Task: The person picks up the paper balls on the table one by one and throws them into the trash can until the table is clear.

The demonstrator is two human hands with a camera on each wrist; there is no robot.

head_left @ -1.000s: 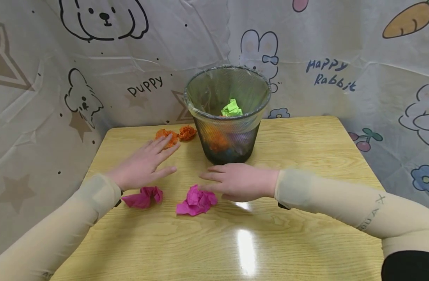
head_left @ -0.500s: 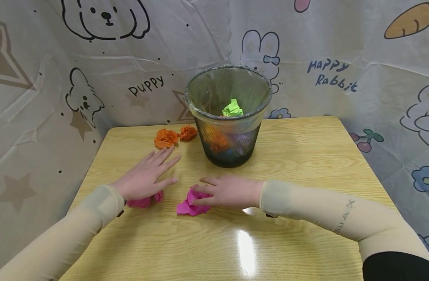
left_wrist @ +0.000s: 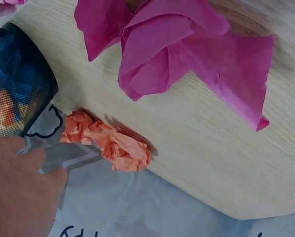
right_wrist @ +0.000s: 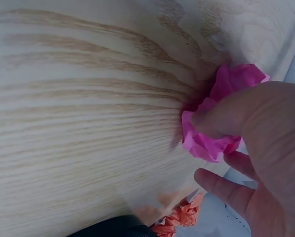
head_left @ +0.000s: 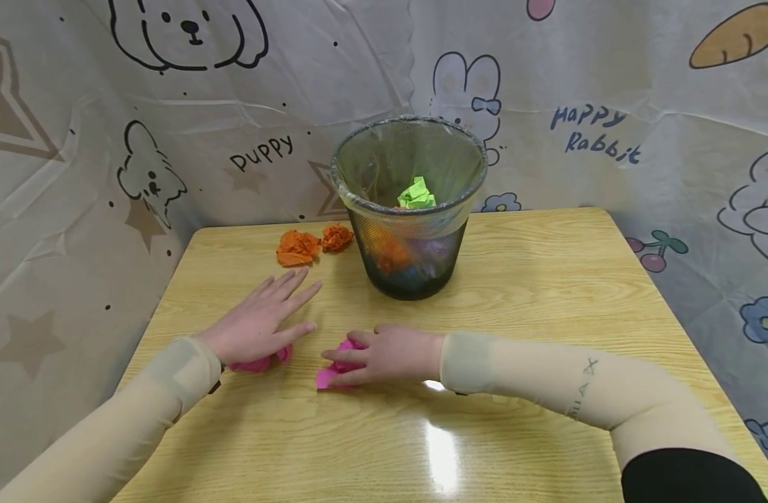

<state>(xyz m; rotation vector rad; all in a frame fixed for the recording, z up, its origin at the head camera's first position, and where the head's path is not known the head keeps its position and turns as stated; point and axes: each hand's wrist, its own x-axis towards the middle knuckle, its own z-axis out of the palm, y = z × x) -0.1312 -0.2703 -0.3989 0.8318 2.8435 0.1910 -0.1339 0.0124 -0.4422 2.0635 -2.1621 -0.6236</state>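
My right hand [head_left: 393, 355] lies over a crumpled piece of bright pink paper [head_left: 326, 378], its fingers spread across it. The right wrist view shows one digit across this pink paper [right_wrist: 234, 79], with other fingers apart below it. Whether they press on it is hard to tell. My left hand [head_left: 258, 323] hovers with fingers spread and straight, holding nothing. Beneath it a second crumpled pink paper [head_left: 253, 365] lies partly hidden; the left wrist view shows this pink paper [left_wrist: 157, 54] clear of the fingers.
A black mesh wastebasket [head_left: 409, 279] with a clear liner stands at the table's back, holding green paper [head_left: 417, 194] and other coloured paper. Two crumpled orange papers [head_left: 297, 249] lie left of it. A printed curtain [head_left: 233, 112] hangs behind the wooden table [head_left: 547, 279].
My right hand has moved left and toward me, from beside the pink paper to over it. My left hand has shifted slightly toward me, away from the orange papers.
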